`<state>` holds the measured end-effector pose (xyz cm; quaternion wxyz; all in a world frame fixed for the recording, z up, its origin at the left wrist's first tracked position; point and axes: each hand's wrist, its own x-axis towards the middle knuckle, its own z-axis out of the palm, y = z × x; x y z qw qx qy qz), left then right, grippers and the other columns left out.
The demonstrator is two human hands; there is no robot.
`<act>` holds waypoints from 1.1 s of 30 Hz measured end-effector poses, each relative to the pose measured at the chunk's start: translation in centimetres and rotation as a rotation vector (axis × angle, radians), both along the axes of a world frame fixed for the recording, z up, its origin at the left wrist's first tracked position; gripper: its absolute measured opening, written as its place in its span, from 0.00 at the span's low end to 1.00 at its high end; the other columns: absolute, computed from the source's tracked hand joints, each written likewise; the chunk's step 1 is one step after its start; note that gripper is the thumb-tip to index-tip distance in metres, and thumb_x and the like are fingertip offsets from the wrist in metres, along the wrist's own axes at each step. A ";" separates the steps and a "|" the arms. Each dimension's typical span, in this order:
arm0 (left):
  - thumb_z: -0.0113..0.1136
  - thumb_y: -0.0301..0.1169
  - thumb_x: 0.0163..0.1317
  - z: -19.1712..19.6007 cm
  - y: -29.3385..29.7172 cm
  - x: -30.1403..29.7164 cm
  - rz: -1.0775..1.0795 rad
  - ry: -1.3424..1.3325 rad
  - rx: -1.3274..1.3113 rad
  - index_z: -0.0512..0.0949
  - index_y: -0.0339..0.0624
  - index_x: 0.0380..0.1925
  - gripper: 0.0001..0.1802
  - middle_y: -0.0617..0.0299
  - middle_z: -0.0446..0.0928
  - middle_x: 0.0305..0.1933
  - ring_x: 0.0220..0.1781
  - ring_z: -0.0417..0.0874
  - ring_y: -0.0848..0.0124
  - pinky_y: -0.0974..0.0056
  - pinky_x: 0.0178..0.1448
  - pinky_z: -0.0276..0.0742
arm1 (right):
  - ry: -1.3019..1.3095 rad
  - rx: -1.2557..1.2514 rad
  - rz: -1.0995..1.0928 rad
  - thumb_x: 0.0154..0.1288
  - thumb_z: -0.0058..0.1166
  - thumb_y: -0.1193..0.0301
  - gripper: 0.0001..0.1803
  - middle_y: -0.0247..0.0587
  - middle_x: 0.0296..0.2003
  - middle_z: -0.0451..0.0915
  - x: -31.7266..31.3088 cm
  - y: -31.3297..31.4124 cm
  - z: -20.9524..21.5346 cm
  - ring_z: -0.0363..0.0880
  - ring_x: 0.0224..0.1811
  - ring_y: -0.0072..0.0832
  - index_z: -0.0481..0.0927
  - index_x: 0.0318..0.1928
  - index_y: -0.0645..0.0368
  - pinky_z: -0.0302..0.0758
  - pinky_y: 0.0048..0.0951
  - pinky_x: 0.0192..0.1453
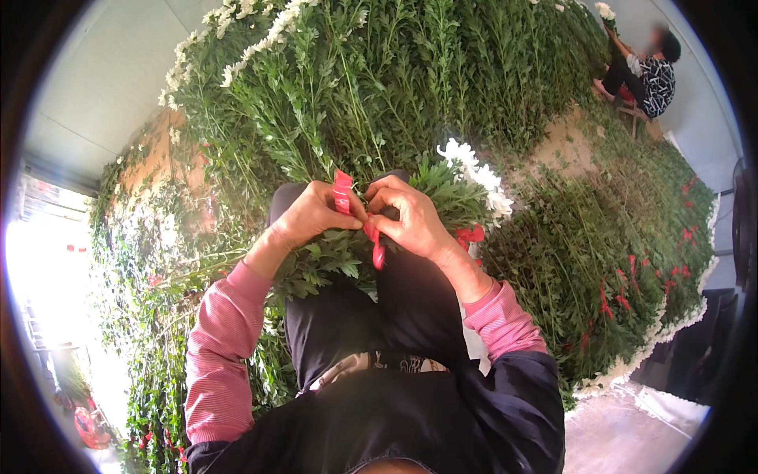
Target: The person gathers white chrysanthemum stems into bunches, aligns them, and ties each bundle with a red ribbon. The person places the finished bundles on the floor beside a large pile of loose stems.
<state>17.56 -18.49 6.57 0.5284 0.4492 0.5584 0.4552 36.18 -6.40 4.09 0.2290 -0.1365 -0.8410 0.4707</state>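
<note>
Across my lap lies a bunch of white chrysanthemums (480,180), its blooms to the right and its leafy stems running out to the left. A red ribbon (373,231) goes round the stems near the middle. My left hand (322,215) pinches the ribbon, and one end of it sticks up beside the fingers. My right hand (405,215) is closed on the ribbon just beside the left, thumb and fingers pressed together. A loop of ribbon hangs below the two hands. A second red tie (470,235) shows near the blooms, by my right wrist.
A wide bank of cut chrysanthemum stems (442,71) covers the ground ahead. Bundles with red ties (620,288) lie to the right, their white blooms (659,332) along the outer edge. Loose stems (150,316) spread at the left. Another person (657,77) sits far right, holding a flower.
</note>
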 end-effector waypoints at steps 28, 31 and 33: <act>0.83 0.40 0.26 -0.5 -13.2 2.1 0.248 1.223 -0.097 0.63 0.43 0.69 0.63 0.42 0.69 0.68 0.69 0.69 0.46 0.48 0.77 0.53 | 0.009 0.922 -0.010 0.36 0.76 0.53 0.50 0.42 0.52 0.74 2.2 -1.7 -0.4 0.70 0.61 0.44 0.69 0.64 0.49 0.59 0.56 0.68; 0.81 0.36 0.35 -1.1 -11.4 1.1 0.160 1.319 -0.221 0.69 0.38 0.63 0.50 0.42 0.83 0.47 0.50 0.83 0.44 0.50 0.65 0.71 | -0.225 0.983 -0.119 0.59 0.59 0.60 0.11 0.34 0.35 0.78 2.6 -0.5 -2.8 0.77 0.46 0.30 0.78 0.39 0.50 0.67 0.41 0.59; 0.77 0.34 0.43 0.5 -10.9 -0.1 0.126 1.330 -0.042 0.76 0.38 0.55 0.36 0.45 0.83 0.33 0.36 0.85 0.45 0.52 0.45 0.80 | -0.098 1.025 -0.268 0.61 0.57 0.63 0.07 0.31 0.30 0.76 4.6 -0.6 0.4 0.76 0.42 0.29 0.76 0.33 0.50 0.68 0.36 0.55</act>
